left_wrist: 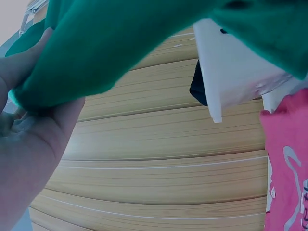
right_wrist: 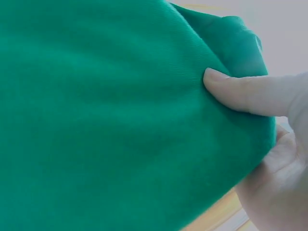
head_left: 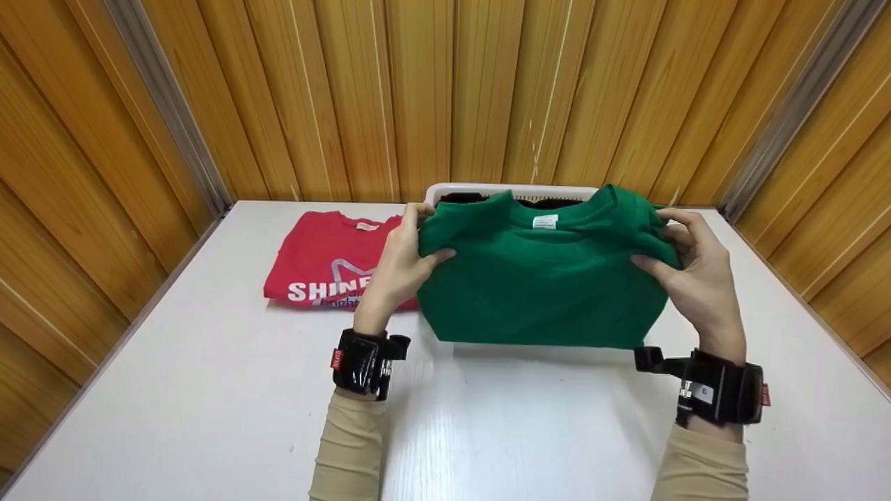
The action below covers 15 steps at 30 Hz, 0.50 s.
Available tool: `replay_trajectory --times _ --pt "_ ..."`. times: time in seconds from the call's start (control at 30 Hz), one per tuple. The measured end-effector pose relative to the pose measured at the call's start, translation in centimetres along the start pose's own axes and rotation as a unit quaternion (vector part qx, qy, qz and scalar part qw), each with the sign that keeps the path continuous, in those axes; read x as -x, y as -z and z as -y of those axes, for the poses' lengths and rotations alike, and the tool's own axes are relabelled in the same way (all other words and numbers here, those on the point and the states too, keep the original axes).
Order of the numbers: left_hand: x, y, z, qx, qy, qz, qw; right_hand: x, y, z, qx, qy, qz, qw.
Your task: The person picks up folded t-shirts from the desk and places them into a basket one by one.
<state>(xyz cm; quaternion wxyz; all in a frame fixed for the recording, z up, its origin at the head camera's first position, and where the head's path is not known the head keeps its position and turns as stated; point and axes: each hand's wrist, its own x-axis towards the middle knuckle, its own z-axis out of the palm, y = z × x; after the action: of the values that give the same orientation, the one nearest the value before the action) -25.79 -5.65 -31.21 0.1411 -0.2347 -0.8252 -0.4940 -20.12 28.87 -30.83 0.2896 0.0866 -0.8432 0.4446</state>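
A green T-shirt [head_left: 539,285], folded, hangs in the air between both hands, its collar and white label at the top. My left hand [head_left: 407,261] pinches its left edge, thumb in front and fingers behind. On the opposite edge my right hand [head_left: 696,268] grips the cloth the same way; in the right wrist view its thumb [right_wrist: 240,92] presses on the front of the fabric. Left of the green shirt, a red T-shirt [head_left: 313,254] with white "SHINE" lettering lies folded on the table, partly covered by my left hand and the green cloth.
Behind the green shirt stands a white basket [head_left: 480,188], mostly hidden, with dark contents showing at its rim. The white table [head_left: 209,390] reaches back to a wood-panelled wall [head_left: 418,90], with more panelling on both sides.
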Motion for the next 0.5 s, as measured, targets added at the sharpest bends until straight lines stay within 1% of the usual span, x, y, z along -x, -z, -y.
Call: replay_trajectory --times 0.1,0.23,0.4,0.5 --pt "-0.6 0.4 -0.6 -0.002 -0.005 0.002 1.0 -0.6 0.3 0.5 0.016 0.003 -0.007 0.9998" --pt "-1.8 1.1 -1.5 -0.009 -0.019 0.007 0.9998 -2.1 0.6 1.2 0.043 0.004 -0.016 0.9989" --pt "-3.5 1.6 -2.6 -0.022 -0.033 -0.007 0.9992 -4.2 1.0 1.9 0.063 0.014 -0.029 0.9975" --pt "-4.6 1.7 -3.3 -0.028 -0.047 -0.013 0.9984 -5.2 1.2 2.3 0.074 0.024 -0.042 0.9961"
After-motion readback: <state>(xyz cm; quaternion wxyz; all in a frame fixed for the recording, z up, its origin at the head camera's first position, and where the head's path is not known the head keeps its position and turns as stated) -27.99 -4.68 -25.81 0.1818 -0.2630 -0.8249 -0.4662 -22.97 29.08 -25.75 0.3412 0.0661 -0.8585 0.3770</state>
